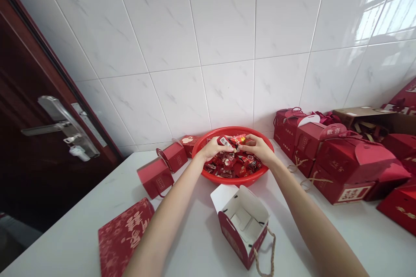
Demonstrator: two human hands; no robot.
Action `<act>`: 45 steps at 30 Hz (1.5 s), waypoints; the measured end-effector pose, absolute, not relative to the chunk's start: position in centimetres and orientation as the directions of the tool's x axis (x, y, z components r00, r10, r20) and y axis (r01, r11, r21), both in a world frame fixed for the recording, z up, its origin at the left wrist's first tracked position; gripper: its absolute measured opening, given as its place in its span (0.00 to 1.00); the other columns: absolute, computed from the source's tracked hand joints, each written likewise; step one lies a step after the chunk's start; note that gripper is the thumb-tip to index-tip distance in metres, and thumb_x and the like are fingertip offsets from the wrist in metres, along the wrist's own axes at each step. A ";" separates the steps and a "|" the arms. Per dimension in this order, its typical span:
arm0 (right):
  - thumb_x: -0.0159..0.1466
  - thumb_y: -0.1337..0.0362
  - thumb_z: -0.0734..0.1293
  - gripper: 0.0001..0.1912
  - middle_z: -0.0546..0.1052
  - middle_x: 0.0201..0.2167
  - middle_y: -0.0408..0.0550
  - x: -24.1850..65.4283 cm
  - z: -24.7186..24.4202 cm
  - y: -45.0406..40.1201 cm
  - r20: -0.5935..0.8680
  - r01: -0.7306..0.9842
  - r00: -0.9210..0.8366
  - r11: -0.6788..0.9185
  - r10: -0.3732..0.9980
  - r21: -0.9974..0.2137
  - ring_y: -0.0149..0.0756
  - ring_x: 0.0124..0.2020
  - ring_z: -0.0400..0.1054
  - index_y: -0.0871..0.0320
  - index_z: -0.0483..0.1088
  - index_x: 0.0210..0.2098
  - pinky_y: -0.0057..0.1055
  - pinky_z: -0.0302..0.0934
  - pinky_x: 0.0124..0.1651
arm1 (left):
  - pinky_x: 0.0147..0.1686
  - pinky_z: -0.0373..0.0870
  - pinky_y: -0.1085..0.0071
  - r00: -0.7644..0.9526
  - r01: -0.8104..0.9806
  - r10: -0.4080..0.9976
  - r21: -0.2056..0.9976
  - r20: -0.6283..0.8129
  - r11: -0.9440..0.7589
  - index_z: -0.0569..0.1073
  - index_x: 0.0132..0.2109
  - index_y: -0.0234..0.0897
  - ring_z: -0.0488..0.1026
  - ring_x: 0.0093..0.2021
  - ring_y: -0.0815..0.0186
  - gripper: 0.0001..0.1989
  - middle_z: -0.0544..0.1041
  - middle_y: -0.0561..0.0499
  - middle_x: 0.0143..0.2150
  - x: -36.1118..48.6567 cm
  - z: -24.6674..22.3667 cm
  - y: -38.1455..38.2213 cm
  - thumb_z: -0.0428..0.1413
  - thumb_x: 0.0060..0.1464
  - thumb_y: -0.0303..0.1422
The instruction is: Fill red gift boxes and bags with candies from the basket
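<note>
Both hands are over a red plastic basket (197, 149) of wrapped candies (227, 164). My left hand (213, 148) is closed on a small candy packet (225, 142) with a white label and dark characters. Close beside it, my right hand (258, 148) is closed on a shiny red and gold candy (238, 140). In front of the basket stands a red gift box (232, 236) with its top open. Its white inside shows no candy, and a twisted rope handle (273, 251) hangs off its right side.
Stacked red gift boxes (354, 160) fill the right side, near an open cardboard box (360, 112). Small red boxes (157, 177) sit left of the basket. A flat red patterned box (125, 236) lies at front left. Behind is a tiled wall (227, 30); a dark door (32, 147) is left.
</note>
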State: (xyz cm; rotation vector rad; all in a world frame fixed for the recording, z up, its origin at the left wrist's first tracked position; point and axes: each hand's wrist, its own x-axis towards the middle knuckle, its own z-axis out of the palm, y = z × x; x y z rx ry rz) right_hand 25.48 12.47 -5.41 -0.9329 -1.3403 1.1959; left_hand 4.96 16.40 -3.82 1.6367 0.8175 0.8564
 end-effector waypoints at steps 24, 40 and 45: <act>0.49 0.49 0.79 0.21 0.83 0.32 0.52 25.5 -5.7 13.0 0.128 -0.318 -0.069 0.100 0.989 -0.943 0.47 0.35 0.79 0.57 0.77 0.33 0.39 0.74 0.37 | 0.45 0.70 0.66 0.622 0.253 0.779 0.923 0.076 -0.291 0.83 0.36 0.35 0.75 0.41 0.61 0.18 0.82 0.49 0.37 5.2 -4.6 16.9 0.66 0.48 0.47; 0.55 0.54 0.71 0.12 0.82 0.31 0.51 26.5 -6.8 15.5 0.127 -0.423 0.122 0.168 0.984 -0.891 0.49 0.39 0.79 0.54 0.70 0.33 0.44 0.75 0.42 | 0.47 0.73 0.66 0.453 0.124 0.885 0.976 0.107 -0.181 0.76 0.56 0.40 0.76 0.52 0.57 0.34 0.77 0.43 0.57 5.2 -4.8 17.5 0.70 0.38 0.27; 0.50 0.61 0.72 0.11 0.80 0.27 0.46 26.3 -6.9 15.2 0.116 -0.372 0.149 0.165 0.982 -0.913 0.45 0.33 0.78 0.54 0.68 0.31 0.40 0.74 0.39 | 0.49 0.72 0.62 0.392 0.048 0.904 0.978 0.170 -0.204 0.78 0.46 0.34 0.78 0.44 0.59 0.25 0.82 0.45 0.45 5.6 -4.4 17.4 0.70 0.39 0.39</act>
